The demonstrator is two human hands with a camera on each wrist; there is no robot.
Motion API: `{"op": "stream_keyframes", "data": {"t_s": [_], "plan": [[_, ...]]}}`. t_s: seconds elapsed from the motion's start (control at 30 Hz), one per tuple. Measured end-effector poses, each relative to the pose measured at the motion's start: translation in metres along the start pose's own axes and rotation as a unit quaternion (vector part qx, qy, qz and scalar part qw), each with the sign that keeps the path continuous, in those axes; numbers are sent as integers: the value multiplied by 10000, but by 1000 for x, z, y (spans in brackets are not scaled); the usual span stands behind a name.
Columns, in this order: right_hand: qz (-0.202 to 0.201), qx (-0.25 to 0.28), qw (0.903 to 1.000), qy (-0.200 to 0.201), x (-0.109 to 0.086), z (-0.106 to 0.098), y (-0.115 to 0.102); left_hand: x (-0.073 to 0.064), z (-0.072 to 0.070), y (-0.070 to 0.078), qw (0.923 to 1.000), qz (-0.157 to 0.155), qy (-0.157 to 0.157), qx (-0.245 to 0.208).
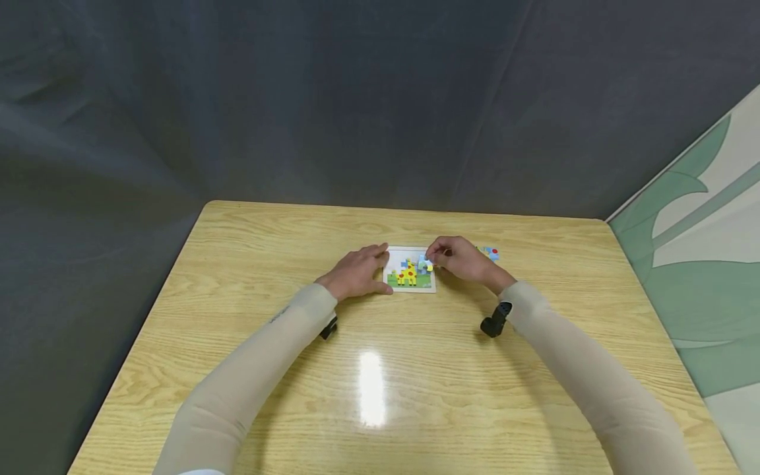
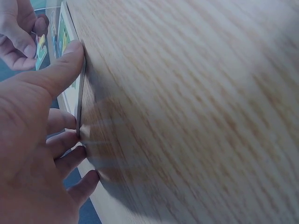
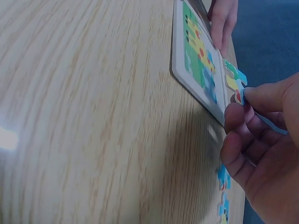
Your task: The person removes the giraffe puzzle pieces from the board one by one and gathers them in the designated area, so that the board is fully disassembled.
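Note:
A white-framed jigsaw puzzle board [image 1: 410, 290] lies on the table, showing part of a yellow giraffe with red spots on green grass. My left hand [image 1: 355, 272] rests along its left side, fingers spread, the thumb on the near corner and the other fingers at the edge. Over the board's right side, my right hand [image 1: 463, 258] pinches a jigsaw piece [image 3: 237, 73] between thumb and fingertips. Green, yellow, blue and a bit of red show on that piece, which is tilted above the board in the right wrist view.
Loose blue jigsaw pieces [image 1: 491, 253] lie on the wooden table [image 1: 427, 396] to the right of the board, partly behind the right hand. A dark curtain [image 1: 380, 105] hangs behind the table's far edge. A green and white patterned surface [image 1: 700, 284] borders the right side.

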State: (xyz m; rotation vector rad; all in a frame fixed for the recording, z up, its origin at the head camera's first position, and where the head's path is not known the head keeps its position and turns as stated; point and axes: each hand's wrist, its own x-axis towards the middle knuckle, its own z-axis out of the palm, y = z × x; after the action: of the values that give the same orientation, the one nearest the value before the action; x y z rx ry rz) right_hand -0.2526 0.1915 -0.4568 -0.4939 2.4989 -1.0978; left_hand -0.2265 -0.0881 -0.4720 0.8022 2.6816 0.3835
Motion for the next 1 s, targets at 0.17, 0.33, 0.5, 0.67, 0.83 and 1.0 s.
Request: {"op": "stream_keyframes", "data": {"t_s": [0.17, 0.33, 0.5, 0.67, 0.83, 1.0], "plan": [[67, -11, 10000, -12, -4, -4, 5, -1, 0, 0, 10000, 16, 1, -70], [87, -39, 10000, 15, -7, -8, 10, -2, -1, 1, 10000, -6, -19, -93], [96, -226, 9997, 90, -9, -11, 13, -2, -1, 1, 9999, -26, -46, -105], [59, -403, 9991, 125, -12, -13, 17, -1, 0, -1, 9999, -32, -49, -106], [63, -369, 9992, 108, -16, -16, 21, -1, 0, -2, 9999, -22, -58, -99], [161, -478, 9987, 103, -20, -20, 25, 0, 1, -3, 10000, 36, -31, -25]]}}
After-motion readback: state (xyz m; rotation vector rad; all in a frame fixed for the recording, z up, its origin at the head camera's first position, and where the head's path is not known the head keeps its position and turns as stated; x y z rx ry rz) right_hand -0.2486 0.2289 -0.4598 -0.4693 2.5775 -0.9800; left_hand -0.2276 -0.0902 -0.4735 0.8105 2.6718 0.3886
